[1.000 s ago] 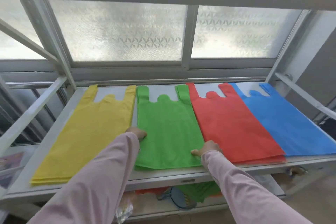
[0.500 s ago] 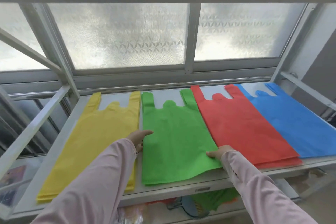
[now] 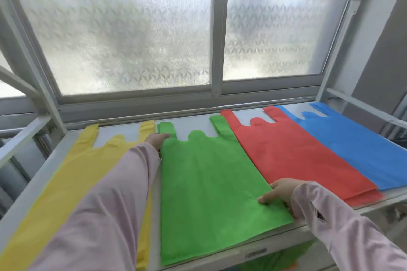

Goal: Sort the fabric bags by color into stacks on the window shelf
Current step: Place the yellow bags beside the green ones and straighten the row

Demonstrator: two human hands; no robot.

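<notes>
Since a second ago, left hand (image 3: 156,140) has slid up to the green bag's (image 3: 211,187) handles; right hand (image 3: 279,193) presses flat, open, on its near right edge, on the window shelf (image 3: 220,251) beneath frosted panes (image 3: 123,42).

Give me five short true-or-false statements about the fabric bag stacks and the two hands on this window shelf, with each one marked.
1. The green fabric bag stack lies between the yellow fabric bag stack and the red fabric bag stack. True.
2. The left hand rests on the blue fabric bag stack. False: it is at the green stack's upper left corner.
3. The right hand touches the green stack's right edge. True.
4. The bag handles point toward the person. False: they point toward the window.
5. The blue stack is leftmost. False: it is rightmost.
</notes>
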